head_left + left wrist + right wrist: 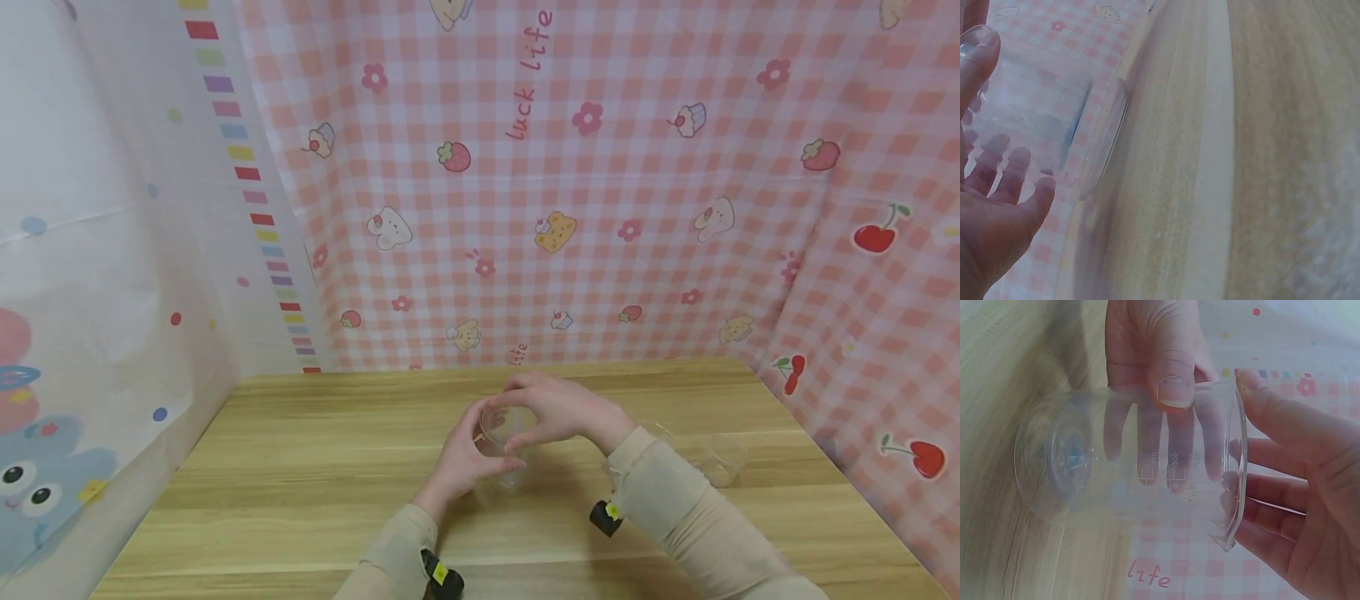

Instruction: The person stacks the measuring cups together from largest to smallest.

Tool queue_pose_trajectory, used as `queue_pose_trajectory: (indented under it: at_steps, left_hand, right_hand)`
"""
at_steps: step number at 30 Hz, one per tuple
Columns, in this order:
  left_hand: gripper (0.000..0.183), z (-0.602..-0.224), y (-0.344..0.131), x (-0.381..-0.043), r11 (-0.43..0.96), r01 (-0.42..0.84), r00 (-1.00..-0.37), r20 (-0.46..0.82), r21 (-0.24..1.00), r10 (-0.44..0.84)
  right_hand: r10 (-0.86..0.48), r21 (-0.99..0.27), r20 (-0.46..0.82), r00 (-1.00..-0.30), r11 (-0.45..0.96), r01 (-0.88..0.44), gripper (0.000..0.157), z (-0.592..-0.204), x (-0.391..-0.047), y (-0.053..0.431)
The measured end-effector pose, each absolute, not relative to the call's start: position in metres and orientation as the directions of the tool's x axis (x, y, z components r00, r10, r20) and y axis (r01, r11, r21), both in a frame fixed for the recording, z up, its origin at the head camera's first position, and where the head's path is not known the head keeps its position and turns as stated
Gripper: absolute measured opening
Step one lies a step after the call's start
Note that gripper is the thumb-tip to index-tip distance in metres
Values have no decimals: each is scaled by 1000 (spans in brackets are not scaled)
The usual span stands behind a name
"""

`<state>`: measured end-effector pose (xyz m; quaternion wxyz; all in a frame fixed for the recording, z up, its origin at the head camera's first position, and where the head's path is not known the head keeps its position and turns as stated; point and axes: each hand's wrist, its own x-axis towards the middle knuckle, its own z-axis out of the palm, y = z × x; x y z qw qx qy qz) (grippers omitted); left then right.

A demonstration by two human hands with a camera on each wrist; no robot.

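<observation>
Both hands hold a clear beaker [1122,490] with printed volume marks and a pouring lip. It stands about upright near the middle of the table. My left hand [459,460] wraps its side, thumb in front and fingers visible through the wall in the right wrist view. At the rim, my right hand [558,408] grips with thumb and fingers. Around the beaker's lower end a second rounded, clear outline shows; whether this is another vessel or its own base I cannot tell. The left wrist view catches the beaker [1035,112] at its left side.
On the wooden table [315,475], right of the right forearm, stands a small clear beaker [723,462]. Another clear rim [658,431] shows partly behind that sleeve. A pink checked cloth [480,200] hangs behind the table, with more cloth on both sides.
</observation>
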<state>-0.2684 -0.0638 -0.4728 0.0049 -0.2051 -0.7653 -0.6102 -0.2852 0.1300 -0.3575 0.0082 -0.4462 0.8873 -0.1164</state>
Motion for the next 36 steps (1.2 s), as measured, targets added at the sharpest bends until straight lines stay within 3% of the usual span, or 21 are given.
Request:
queue_pose_trajectory:
  at_steps: [20,28,36]
  left_hand:
    - [85,-474,-63,-269,145,331,-909,274,932,314]
    - [87,-474,-63,-269,155,332,-911,274,931,307]
    - [89,-475,-63,-269,152,336,-911,279,930,304]
  right_hand:
    - [-790,-221,97,-605,576,-787,59,-358,-284,130]
    - [-808,-242,137,-573,533,-811,56,-357,-284,134]
    - [-787,-244,156,-597,555,-795,49,-355,-282,137]
